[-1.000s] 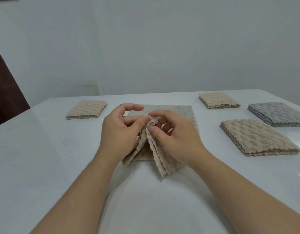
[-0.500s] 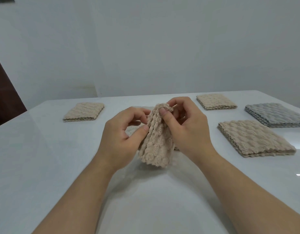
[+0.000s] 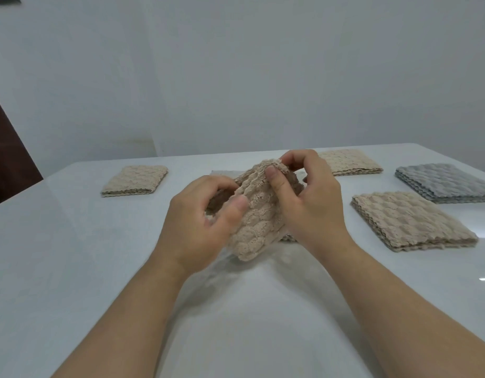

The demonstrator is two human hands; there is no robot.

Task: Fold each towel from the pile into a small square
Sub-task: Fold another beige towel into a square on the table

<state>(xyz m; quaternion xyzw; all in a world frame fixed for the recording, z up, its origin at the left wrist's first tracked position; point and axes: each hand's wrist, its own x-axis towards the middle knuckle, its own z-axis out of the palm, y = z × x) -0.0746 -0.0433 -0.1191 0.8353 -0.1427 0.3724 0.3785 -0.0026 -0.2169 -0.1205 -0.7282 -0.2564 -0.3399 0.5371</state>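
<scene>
1. While it is held over the middle of the white worktop [image 3: 72,268], the beige towel [image 3: 259,214] is kept bunched into a thick, partly folded bundle. Whether its lower end touches the surface cannot be told.
2. At nine o'clock of the bundle the left hand [image 3: 197,225] is seen. Its fingers [image 3: 236,207] are curled round the cloth, with the thumb pressed on the near face.
3. At three o'clock of the bundle the right hand [image 3: 309,203] is seen. The towel's upper edge is pinched at twelve o'clock between its thumb and curled fingers [image 3: 274,177].
4. Behind the hands a flat towel [image 3: 221,173] is glimpsed lying on the worktop, mostly hidden.
5. At ten o'clock, well apart from the hands, a folded beige square [image 3: 135,180] is laid flat.
6. At one o'clock, near the far edge, a second beige square [image 3: 350,162] is found.
7. At two o'clock a grey stack [image 3: 446,182] is placed.
8. At three o'clock, just in front of the grey one, a beige stack [image 3: 410,221] is set.
</scene>
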